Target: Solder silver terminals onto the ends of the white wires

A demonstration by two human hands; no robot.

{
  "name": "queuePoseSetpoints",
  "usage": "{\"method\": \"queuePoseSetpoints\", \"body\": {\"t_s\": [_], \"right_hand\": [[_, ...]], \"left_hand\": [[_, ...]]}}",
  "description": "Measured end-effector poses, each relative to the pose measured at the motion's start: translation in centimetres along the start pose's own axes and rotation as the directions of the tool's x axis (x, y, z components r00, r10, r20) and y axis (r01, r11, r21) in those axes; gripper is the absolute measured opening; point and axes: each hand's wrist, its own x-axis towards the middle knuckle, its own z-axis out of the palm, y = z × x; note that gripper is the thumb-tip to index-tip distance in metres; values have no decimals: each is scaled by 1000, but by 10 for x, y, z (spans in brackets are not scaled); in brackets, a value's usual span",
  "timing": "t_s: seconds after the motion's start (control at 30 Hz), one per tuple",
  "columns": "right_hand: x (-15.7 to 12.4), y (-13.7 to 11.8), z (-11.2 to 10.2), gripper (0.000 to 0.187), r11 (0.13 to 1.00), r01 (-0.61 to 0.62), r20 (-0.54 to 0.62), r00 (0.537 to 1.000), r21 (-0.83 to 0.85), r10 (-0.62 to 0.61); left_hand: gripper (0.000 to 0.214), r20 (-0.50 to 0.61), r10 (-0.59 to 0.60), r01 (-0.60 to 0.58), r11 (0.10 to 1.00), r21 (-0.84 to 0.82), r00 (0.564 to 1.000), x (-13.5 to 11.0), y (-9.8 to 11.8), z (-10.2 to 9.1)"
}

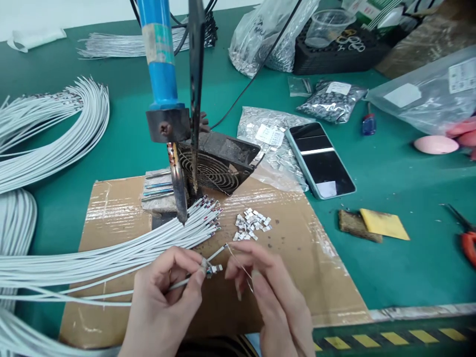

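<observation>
My left hand pinches a white cable near its end, where a small metal connector sits at my fingertips. My right hand is closed on a thin solder wire whose tip reaches toward the connector. Both hands hover over a taped cardboard sheet. A bundle of white cables lies to the left, its stripped ends by a pile of small metal connectors. A blue-handled soldering iron stands clamped above, tip pointing down.
A small black fan sits behind the iron. A phone, bags of parts, a sponge and yellow pad, a pink object and red-handled cutters lie to the right. More white cable coils fill the left.
</observation>
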Motion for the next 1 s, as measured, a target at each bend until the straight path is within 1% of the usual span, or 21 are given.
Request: {"method": "queuePoseSetpoints", "body": {"t_s": [0.07,0.13,0.2,0.23,0.33,0.4,0.47,0.6,0.73,0.83,1.0], "right_hand": [[0,-1,0,19,999,-34,-27,999,-41,33],[3,-4,0,22,996,-11,-15,1000,-92,9],[8,-7,0,30,992,46,34,999,-120,-42],[10,-8,0,31,990,80,59,996,-120,-73],[17,-8,3,25,978,184,83,981,-94,-176],[20,-7,5,22,975,212,71,976,-63,-208],[21,-7,8,22,980,197,47,980,-33,-195],[23,-10,14,22,987,159,19,987,-5,-159],[28,-15,19,22,991,132,22,991,28,-132],[31,-19,22,21,993,109,28,993,50,-110],[35,-28,28,24,992,5,15,1000,126,-7]], "left_hand": [[12,-16,18,-17,1000,14,1000,4,-1,-2],[11,-12,41,-40,999,32,999,7,-2,-4],[12,10,57,-58,997,47,998,10,-1,-5],[12,13,60,-61,997,45,998,11,-1,-5],[13,-39,60,-60,998,2,997,13,2,-3],[13,-65,67,-69,997,-24,996,15,3,-3],[13,-52,86,-87,996,-25,995,18,3,-4],[13,67,140,-141,990,12,988,26,0,-12],[16,49,169,-169,986,-6,984,30,-1,-17],[16,64,178,-177,984,-11,982,33,-1,-19],[15,33,179,-179,984,-18,983,37,0,-21]]}}
